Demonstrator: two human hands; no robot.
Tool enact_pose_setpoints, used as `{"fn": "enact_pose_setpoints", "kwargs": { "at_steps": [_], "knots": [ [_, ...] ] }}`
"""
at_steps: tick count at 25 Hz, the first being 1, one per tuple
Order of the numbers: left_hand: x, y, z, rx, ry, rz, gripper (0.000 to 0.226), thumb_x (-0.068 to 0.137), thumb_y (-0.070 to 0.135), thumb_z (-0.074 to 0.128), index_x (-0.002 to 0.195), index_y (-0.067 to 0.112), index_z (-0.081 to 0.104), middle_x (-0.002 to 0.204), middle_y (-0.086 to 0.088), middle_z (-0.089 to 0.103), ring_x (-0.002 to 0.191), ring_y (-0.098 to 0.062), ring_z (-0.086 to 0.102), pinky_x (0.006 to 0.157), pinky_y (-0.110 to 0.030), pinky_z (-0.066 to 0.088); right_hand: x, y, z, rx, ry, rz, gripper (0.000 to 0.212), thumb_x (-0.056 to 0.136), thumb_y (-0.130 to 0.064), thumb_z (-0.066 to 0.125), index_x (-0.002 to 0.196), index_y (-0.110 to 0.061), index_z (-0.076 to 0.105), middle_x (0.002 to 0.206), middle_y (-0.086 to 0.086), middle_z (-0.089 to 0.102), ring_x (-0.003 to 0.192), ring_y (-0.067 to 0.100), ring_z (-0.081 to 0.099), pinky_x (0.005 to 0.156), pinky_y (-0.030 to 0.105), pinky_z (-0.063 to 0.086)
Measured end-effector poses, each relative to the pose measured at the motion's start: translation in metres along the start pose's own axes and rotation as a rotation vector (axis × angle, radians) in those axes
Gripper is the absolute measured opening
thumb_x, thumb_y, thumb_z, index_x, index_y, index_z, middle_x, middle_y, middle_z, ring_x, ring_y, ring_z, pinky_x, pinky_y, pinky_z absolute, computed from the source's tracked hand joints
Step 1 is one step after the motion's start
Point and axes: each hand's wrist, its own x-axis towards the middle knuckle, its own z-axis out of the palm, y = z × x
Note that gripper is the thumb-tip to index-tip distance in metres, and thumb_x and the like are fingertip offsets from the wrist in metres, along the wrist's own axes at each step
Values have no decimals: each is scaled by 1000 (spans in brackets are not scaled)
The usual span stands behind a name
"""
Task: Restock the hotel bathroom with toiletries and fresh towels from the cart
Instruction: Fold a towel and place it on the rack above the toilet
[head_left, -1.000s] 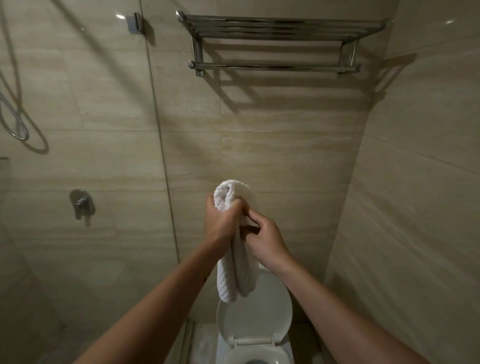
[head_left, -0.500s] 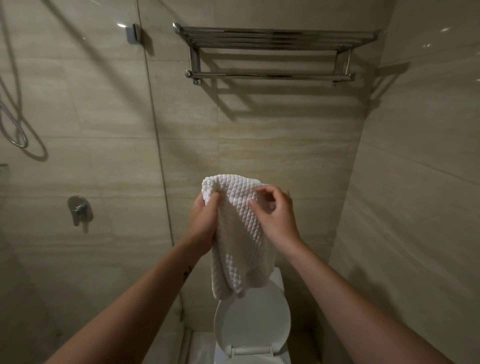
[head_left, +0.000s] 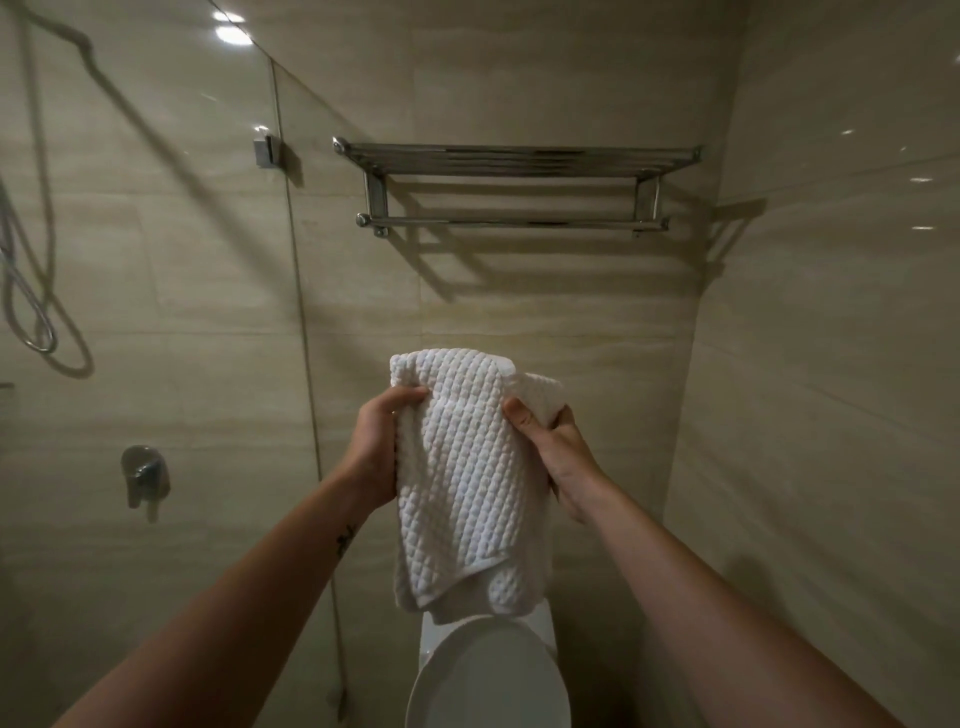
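Note:
A white waffle-textured towel (head_left: 470, 483) hangs folded in front of me, above the toilet. My left hand (head_left: 376, 449) grips its upper left edge, thumb over the front. My right hand (head_left: 553, 452) grips the upper right edge, thumb pressed on the cloth. A chrome towel rack (head_left: 514, 158) with a shelf and a lower bar (head_left: 511, 223) is fixed to the tiled wall, well above the towel and bare.
A white toilet with its lid raised (head_left: 488, 675) stands below the towel. A glass shower screen (head_left: 291, 312) runs down the left, with a shower hose (head_left: 31, 291) and mixer valve (head_left: 143, 473) behind it. A tiled wall (head_left: 831, 364) closes the right side.
The towel has been spread from a narrow bunch into a wider fold, my hands moving apart to its two upper edges. The view has tilted up, so the rack sits lower in frame.

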Motion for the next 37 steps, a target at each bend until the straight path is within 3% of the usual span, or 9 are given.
{"fn": "enact_pose_setpoints", "kwargs": {
  "at_steps": [5, 10, 15, 17, 20, 24, 27, 31, 37],
  "knots": [
    [6, 6, 19, 129, -51, 46, 29, 80, 33, 68, 90, 9, 79, 88, -13, 73, 71, -26, 71, 63, -37, 59, 10, -15, -10, 111, 110, -110, 100, 33, -69, 94, 113, -19, 62, 99, -7, 77, 89, 10, 74, 77, 30, 58],
    [18, 16, 35, 258, -112, 212, 59, 78, 40, 82, 124, 7, 65, 116, -17, 72, 102, -33, 72, 82, -45, 60, 26, -36, -10, 47, 207, -236, 103, 39, -69, 93, 119, -19, 53, 107, -4, 72, 94, 11, 72, 82, 32, 57],
    [50, 41, 39, 241, 117, 282, 50, 66, 31, 90, 108, 12, 71, 99, -8, 77, 84, -22, 76, 65, -34, 60, 55, -60, 2, -33, 178, -333, 88, 63, -56, 89, 126, -25, 36, 112, -14, 59, 91, -6, 63, 66, 10, 50],
    [68, 55, 38, 267, 155, 334, 45, 68, 32, 90, 105, 16, 71, 93, -3, 77, 80, -19, 76, 61, -31, 59, 70, -68, 9, -1, 152, -379, 71, 77, -45, 77, 127, -25, 32, 114, -11, 57, 92, -4, 63, 69, 14, 52],
    [95, 78, 32, 290, 155, 399, 42, 69, 34, 89, 103, 18, 71, 87, 3, 77, 78, -16, 75, 59, -29, 59, 94, -87, 23, 33, 155, -433, 53, 79, -27, 56, 125, -22, 31, 113, -3, 54, 98, 10, 60, 75, 26, 53],
    [132, 109, 20, 307, 143, 486, 45, 70, 36, 88, 106, 17, 69, 90, 2, 76, 81, -15, 74, 60, -27, 59, 127, -110, 39, -117, 227, -527, 78, 92, -15, 64, 153, -29, 16, 147, 3, 46, 130, 21, 52, 105, 45, 49],
    [161, 133, 11, 325, 155, 534, 53, 74, 33, 86, 118, 15, 63, 107, -5, 71, 96, -24, 71, 77, -40, 61, 148, -123, 47, -221, 266, -647, 84, 95, -18, 63, 152, -54, 12, 162, -7, 29, 143, 12, 37, 109, 37, 44],
    [200, 171, 10, 365, 122, 656, 49, 77, 31, 85, 116, 28, 55, 111, 2, 65, 98, -17, 66, 73, -32, 56, 183, -141, 58, -397, 350, -766, 75, 100, -25, 58, 150, -61, 16, 140, -18, 34, 119, -18, 37, 82, 1, 36],
    [240, 204, 23, 358, 134, 719, 47, 72, 25, 89, 106, 32, 57, 106, 5, 68, 96, -13, 66, 75, -30, 55, 229, -162, 67, -454, 438, -832, 48, 103, -19, 51, 141, -49, 48, 119, -5, 36, 110, 12, 49, 93, 25, 50]
  ]
}}
